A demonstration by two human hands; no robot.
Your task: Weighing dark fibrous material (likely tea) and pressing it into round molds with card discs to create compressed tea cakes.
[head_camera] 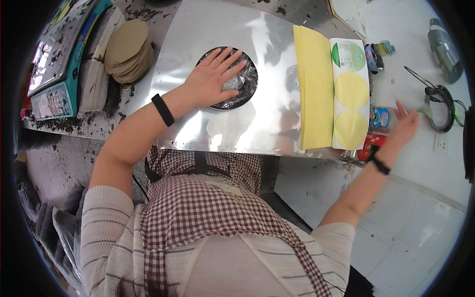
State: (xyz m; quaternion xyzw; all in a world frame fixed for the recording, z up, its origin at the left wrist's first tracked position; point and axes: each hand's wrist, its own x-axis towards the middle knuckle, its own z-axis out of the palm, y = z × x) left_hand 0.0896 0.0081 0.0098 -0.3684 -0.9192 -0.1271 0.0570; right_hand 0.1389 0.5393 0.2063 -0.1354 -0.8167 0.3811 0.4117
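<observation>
My left hand lies flat with spread fingers on a round, dark pack in clear, crinkled plastic. The pack rests on a shiny metal sheet. Off to the right, my right hand is raised and blurred beside a clear container with a blue label. Whether its bent fingers hold something cannot be made out. Between my hands lie a stack of yellow sheets and a white strip of round stickers. Two of its circles are yellow; the far one is green and printed.
At left stand a teal weighing scale, a pale block-like stack and a pile of round brown paper discs. Dark flakes litter the table. A bottle, a coiled black cable and a red box are at right.
</observation>
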